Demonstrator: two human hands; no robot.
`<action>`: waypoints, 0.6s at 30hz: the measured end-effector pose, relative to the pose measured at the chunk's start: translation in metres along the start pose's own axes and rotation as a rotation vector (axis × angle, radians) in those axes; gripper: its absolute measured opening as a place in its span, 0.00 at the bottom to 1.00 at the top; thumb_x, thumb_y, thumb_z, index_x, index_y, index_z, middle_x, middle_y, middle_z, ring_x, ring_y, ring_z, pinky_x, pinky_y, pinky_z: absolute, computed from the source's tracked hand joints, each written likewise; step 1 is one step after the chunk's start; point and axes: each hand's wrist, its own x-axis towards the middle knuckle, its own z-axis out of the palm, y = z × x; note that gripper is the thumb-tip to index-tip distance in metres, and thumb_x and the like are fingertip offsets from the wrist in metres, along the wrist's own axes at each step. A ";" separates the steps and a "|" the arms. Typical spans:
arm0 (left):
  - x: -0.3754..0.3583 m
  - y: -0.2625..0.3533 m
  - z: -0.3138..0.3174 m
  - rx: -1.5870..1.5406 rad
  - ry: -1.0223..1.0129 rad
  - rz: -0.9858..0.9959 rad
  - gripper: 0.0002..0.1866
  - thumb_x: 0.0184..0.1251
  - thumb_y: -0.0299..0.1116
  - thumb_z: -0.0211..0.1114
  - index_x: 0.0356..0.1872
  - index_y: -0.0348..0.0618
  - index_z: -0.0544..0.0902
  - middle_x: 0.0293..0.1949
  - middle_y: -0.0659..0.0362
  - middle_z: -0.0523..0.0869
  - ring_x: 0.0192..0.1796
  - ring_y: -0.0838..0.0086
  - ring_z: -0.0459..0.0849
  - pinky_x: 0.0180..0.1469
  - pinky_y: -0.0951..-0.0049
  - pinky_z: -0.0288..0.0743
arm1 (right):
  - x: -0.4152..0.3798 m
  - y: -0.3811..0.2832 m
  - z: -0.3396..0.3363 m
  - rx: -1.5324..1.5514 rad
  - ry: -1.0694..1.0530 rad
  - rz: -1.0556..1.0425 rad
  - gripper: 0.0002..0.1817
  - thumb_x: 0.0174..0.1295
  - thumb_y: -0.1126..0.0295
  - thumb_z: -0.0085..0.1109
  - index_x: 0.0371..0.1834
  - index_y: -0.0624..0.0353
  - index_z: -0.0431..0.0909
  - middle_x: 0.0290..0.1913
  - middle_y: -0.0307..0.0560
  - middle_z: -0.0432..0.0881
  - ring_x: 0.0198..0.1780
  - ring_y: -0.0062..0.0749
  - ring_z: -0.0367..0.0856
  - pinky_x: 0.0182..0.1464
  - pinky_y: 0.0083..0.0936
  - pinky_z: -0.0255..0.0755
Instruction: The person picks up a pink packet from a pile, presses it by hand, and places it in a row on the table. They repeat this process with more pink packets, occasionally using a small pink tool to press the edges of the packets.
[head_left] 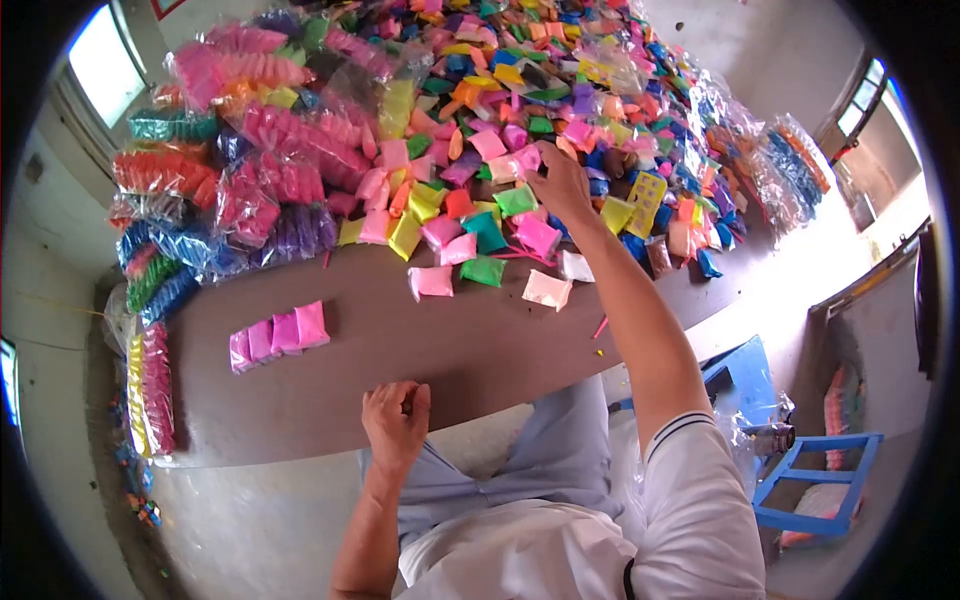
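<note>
Through the head camera I saw the person's right arm stretched over a smooth brown table [400, 345] to a loose heap [545, 90] of small, pillow-shaped packets, shiny plastic skins puffed around bright colours. The right hand [562, 182] was at the heap, its fingertips by a pale pink packet [524, 160]; I could not tell whether they were clamped on it or only touching. That packet lay crowded among others, crinkled and rounded, its visible length slanting slightly upward toward the hand.

The left hand [396, 425] was at the near table edge, fingers curled together in a loose fist.

Farther left, a row of four packets [285, 333], purple to pink, lay side by side and touching. The row's long axis ran left to right, its right end angled away from the person; each packet's own length pointed toward the heap.

On the heap's left, clear wrinkled bags [275, 130] held tightly stacked packets, forming ribbed blocks.
</note>
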 end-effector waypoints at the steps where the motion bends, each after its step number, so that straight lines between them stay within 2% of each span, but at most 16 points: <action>1: 0.000 0.001 0.000 0.007 0.002 0.002 0.06 0.63 0.32 0.70 0.28 0.46 0.82 0.21 0.61 0.80 0.29 0.64 0.78 0.38 0.63 0.66 | 0.008 0.008 0.012 -0.046 -0.014 -0.075 0.27 0.55 0.61 0.69 0.58 0.57 0.76 0.50 0.57 0.85 0.54 0.52 0.83 0.56 0.44 0.75; 2: 0.000 0.002 0.001 -0.012 0.017 -0.004 0.06 0.63 0.32 0.70 0.28 0.46 0.82 0.21 0.61 0.80 0.29 0.64 0.78 0.37 0.63 0.66 | 0.012 0.017 0.022 -0.093 -0.028 -0.152 0.30 0.54 0.59 0.70 0.61 0.55 0.76 0.54 0.57 0.84 0.57 0.51 0.82 0.59 0.43 0.74; 3: 0.001 0.002 0.001 -0.033 0.031 -0.009 0.06 0.63 0.32 0.71 0.28 0.46 0.82 0.21 0.61 0.80 0.29 0.64 0.78 0.37 0.63 0.66 | 0.016 0.016 0.021 -0.101 -0.117 -0.105 0.34 0.51 0.58 0.72 0.64 0.52 0.74 0.58 0.57 0.81 0.61 0.50 0.80 0.63 0.40 0.72; 7: 0.001 0.002 0.001 -0.018 0.022 0.006 0.06 0.62 0.30 0.71 0.27 0.46 0.82 0.22 0.61 0.80 0.28 0.65 0.78 0.37 0.63 0.65 | 0.023 0.018 0.018 -0.076 -0.261 -0.036 0.36 0.50 0.57 0.73 0.64 0.51 0.75 0.57 0.56 0.83 0.60 0.50 0.80 0.63 0.39 0.73; 10: 0.004 0.005 0.002 0.003 0.037 0.036 0.06 0.61 0.29 0.70 0.27 0.46 0.81 0.23 0.61 0.80 0.28 0.65 0.78 0.36 0.63 0.65 | 0.016 0.023 0.016 0.076 -0.189 -0.088 0.29 0.52 0.58 0.70 0.59 0.51 0.79 0.53 0.52 0.85 0.56 0.48 0.83 0.60 0.39 0.74; 11: 0.004 0.005 0.002 0.001 0.041 0.035 0.06 0.60 0.28 0.70 0.27 0.46 0.81 0.22 0.61 0.80 0.28 0.65 0.78 0.36 0.63 0.65 | 0.023 0.028 0.009 0.180 -0.287 -0.087 0.23 0.56 0.58 0.67 0.55 0.51 0.82 0.52 0.53 0.86 0.52 0.48 0.85 0.57 0.38 0.76; 12: 0.004 0.005 0.002 0.001 0.044 0.034 0.06 0.60 0.28 0.70 0.27 0.46 0.81 0.22 0.61 0.80 0.28 0.65 0.78 0.36 0.63 0.65 | 0.029 0.034 0.007 0.180 -0.287 -0.084 0.23 0.56 0.58 0.67 0.55 0.51 0.82 0.52 0.53 0.86 0.52 0.48 0.85 0.57 0.38 0.76; 14: 0.004 0.004 0.001 0.018 0.034 0.035 0.06 0.59 0.28 0.71 0.27 0.45 0.81 0.22 0.61 0.80 0.28 0.65 0.78 0.36 0.63 0.65 | 0.042 0.043 0.007 0.328 -0.153 0.125 0.16 0.60 0.58 0.64 0.48 0.51 0.86 0.45 0.54 0.87 0.47 0.48 0.87 0.50 0.37 0.78; 15: 0.004 0.005 0.001 0.034 0.027 0.034 0.06 0.59 0.28 0.71 0.27 0.45 0.81 0.22 0.61 0.80 0.28 0.65 0.78 0.36 0.63 0.65 | 0.050 0.048 0.007 0.294 -0.048 0.121 0.14 0.63 0.57 0.60 0.40 0.53 0.87 0.37 0.54 0.87 0.41 0.48 0.87 0.44 0.38 0.78; 18: 0.005 0.006 0.002 0.061 0.026 0.040 0.06 0.59 0.28 0.72 0.27 0.45 0.82 0.22 0.61 0.80 0.28 0.65 0.78 0.36 0.63 0.65 | 0.074 0.056 0.006 0.149 -0.100 0.121 0.14 0.64 0.56 0.59 0.38 0.54 0.87 0.34 0.54 0.87 0.39 0.50 0.87 0.43 0.40 0.77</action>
